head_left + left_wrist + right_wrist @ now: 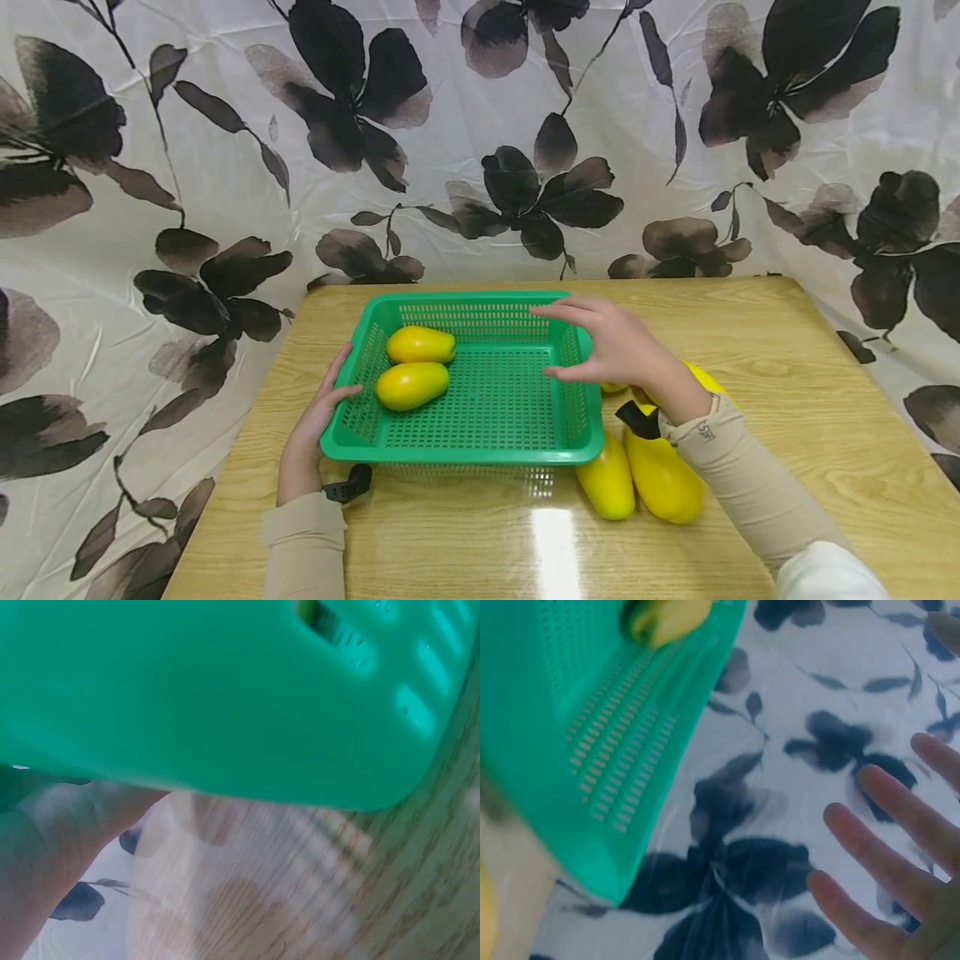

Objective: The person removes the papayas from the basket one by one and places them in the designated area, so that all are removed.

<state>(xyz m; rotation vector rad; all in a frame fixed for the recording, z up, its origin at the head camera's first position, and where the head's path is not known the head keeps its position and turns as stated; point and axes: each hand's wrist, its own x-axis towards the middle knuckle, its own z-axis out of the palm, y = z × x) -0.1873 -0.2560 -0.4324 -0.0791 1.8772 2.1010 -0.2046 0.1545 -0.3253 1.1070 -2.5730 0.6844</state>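
Observation:
A green perforated plastic basket [465, 457] is in the middle of the head view. Two yellow, papaya-shaped fruits [412, 386] lie side by side in its left half. At the basket's left rim my left hand [309, 429] holds on, thumb over the edge and fingers along the outer side. The left wrist view shows part of that hand [71, 832] against the green wall. Above the basket's right end is my right hand [618, 346], fingers and thumb spread apart with nothing between them. Its straight fingers [889, 862] also show in the right wrist view.
More yellow fruits [663, 479] lie on the wooden table [450, 550] right of the basket, partly hidden by the right forearm. Behind the table hangs a white cloth [465, 75] with dark flowers. Dark straps with camera mounts are on both wrists.

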